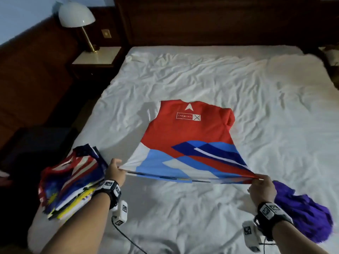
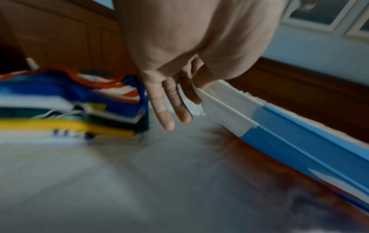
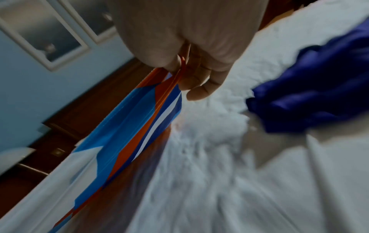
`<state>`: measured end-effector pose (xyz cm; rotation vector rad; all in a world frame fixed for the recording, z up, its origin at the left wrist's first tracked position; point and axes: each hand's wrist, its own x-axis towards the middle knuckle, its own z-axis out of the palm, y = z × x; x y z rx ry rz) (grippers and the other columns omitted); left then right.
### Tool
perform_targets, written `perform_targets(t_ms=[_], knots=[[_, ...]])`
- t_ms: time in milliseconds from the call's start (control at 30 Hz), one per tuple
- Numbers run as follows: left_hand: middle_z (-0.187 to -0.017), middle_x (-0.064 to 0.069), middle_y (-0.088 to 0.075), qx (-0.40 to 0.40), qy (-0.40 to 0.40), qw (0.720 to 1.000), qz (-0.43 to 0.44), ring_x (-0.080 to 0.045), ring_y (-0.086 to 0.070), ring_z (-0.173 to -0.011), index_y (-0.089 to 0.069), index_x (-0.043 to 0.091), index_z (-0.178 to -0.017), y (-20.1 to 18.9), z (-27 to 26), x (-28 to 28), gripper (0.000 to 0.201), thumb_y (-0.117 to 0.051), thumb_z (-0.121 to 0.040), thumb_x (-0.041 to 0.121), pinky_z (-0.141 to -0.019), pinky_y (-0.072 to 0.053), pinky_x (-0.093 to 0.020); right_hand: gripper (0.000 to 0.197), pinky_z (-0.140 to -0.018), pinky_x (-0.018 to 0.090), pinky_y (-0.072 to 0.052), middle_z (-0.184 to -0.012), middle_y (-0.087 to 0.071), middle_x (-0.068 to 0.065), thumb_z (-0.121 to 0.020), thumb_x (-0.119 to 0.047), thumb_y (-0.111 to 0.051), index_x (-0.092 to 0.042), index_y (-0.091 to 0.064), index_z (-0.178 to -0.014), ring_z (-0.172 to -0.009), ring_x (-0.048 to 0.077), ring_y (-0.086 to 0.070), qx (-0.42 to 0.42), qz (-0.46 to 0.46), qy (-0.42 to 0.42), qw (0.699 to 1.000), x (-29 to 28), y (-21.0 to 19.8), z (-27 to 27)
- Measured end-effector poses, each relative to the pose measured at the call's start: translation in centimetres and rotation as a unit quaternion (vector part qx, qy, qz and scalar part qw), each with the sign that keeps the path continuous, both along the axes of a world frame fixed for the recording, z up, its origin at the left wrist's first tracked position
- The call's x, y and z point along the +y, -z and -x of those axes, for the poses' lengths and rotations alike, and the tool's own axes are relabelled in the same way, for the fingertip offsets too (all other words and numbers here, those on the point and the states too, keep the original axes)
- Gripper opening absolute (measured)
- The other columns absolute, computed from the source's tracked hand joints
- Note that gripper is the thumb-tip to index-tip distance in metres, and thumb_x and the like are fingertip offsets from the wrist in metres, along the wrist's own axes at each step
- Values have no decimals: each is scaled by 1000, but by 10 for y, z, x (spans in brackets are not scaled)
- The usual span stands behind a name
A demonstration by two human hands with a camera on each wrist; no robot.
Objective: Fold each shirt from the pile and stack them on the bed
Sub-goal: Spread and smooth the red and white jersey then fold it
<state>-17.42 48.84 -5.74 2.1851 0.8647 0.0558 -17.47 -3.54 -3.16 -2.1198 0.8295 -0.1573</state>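
both hands, left hand [image 1: 115, 170] and right hand [image 1: 261, 186], pinch the red jersey's [image 1: 187, 136] hem taut above the bed [image 1: 256, 92], likely to lay it flat.

Shirt [image 1: 185, 136]: blurred wording, boxed X.

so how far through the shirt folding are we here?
Done: a stack of folded shirts sits at the bed's near left edge. In hand: the red, white and blue shirt is part folded, sides tucked in; left hand and right hand each pinch a hem corner, lifted off the sheet. Left: finishing this fold, stacking it, then the crumpled purple garment on the right.
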Motion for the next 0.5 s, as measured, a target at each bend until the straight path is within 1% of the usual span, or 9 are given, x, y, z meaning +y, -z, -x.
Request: perform_targets(t_ms=[67, 133, 200, 233, 300, 333, 400, 433, 500], knots=[[-109, -13, -67, 34, -12, 999, 6, -36, -65, -96, -62, 13, -113, 28, 42, -4, 35, -58, -85, -6, -85, -54, -43, 24, -82, 43, -47, -90, -71, 27, -88, -15, -51, -10, -69, -104, -94, 44, -66, 43, 2, 4, 999, 3, 28, 42], [-107, -8, -63, 75, -15, 997, 16, -32, -62, -93, -61, 14, -116, 51, 80, -5, 36, -56, -88, -7, -83, -52, -40, 21, -74, 40, -47, -79, -71, 23, -88, -1, -55, -10, -68, -102, -85, 40, -69, 78, -5, 18, 997, 7, 56, 79], [-110, -8, -64, 108, -15, 994, 25, -35, -65, -96, -63, 14, -119, 74, 115, -2, 38, -57, -88, -7, -82, -53, -40, 22, -66, 39, -50, -68, -69, 16, -86, 3, -57, -13, -67, -98, -77, 36, -71, 99, -12, 34, 994, 13, 81, 111], [-114, -10, -67, 114, -17, 993, 29, -36, -66, -98, -64, 14, -121, 86, 131, 0, 39, -57, -88, -7, -82, -55, -41, 23, -63, 42, -53, -69, -68, 15, -86, 3, -58, -15, -66, -98, -76, 36, -72, 105, -22, 38, 994, 13, 98, 125], [-119, -18, -69, 121, -23, 992, 32, -39, -67, -100, -66, 10, -122, 105, 157, 0, 39, -56, -89, -7, -84, -56, -43, 21, -66, 46, -59, -80, -70, 16, -86, -3, -60, -21, -62, -97, -77, 37, -71, 114, -31, 57, 991, 13, 121, 149], [-120, -21, -69, 122, -26, 992, 26, -40, -67, -104, -67, 7, -123, 113, 168, -1, 39, -54, -89, -8, -87, -54, -43, 20, -71, 49, -60, -86, -70, 16, -85, -7, -60, -24, -59, -96, -80, 38, -70, 115, -16, 64, 991, 16, 126, 158], [-123, -24, -69, 113, -30, 993, 15, -41, -64, -113, -68, 3, -124, 124, 180, -6, 41, -50, -90, -10, -95, -51, -42, 27, -86, 48, -55, -96, -69, 17, -82, -2, -57, -24, -59, -97, -89, 39, -66, 112, 11, 60, 992, 18, 136, 170], [-126, -24, -68, 106, -33, 994, 13, -41, -63, -116, -68, 3, -124, 127, 183, -9, 41, -49, -90, -10, -98, -50, -42, 31, -88, 47, -51, -98, -68, 19, -81, 2, -55, -21, -62, -100, -93, 41, -63, 100, 18, 53, 993, 21, 139, 171], [-127, -22, -68, 99, -37, 994, 6, -41, -62, -117, -69, 5, -123, 132, 183, -13, 41, -48, -91, -10, -99, -49, -42, 39, -91, 47, -47, -103, -63, 23, -72, -6, -47, -15, -66, -105, -95, 43, -60, 75, 18, 47, 996, 30, 139, 169]])
